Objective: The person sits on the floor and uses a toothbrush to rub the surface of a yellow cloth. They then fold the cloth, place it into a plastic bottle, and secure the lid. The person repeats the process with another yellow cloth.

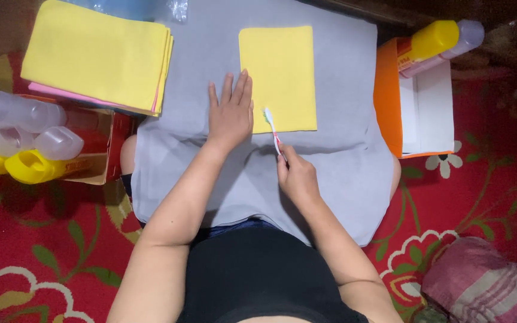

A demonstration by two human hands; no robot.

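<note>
- head view: the left hand [230, 110] lies flat with the fingers spread, palm down on the grey cloth [342, 173], and its fingertips touch the left edge of the yellow sheet [279, 72].
- the sheet lies just in front of both hands, flat on the grey cloth, which covers the lap.
- the right hand [296, 176] is closed in a pinch around the handle of a small brush [272, 128]. the brush looks like a toothbrush, with a white and red handle.
- the head of the brush points away from the right hand and touches the sheet near its lower left corner, just beside the left hand's little finger.
- to do this stroke well, i think the left hand should press the sheet so it does not slide, and the brush should move with light, even strokes along the edge.
- far to the left of the left hand is a stack of yellow sheets [94, 57], and nearer the body lie clear bottles with yellow caps [25, 143] on a cardboard box.
- to the right of the right hand stands an orange and white box [420, 107] with a yellow bottle [429, 42] on it.
- a red patterned carpet [468, 197] is under all.
</note>
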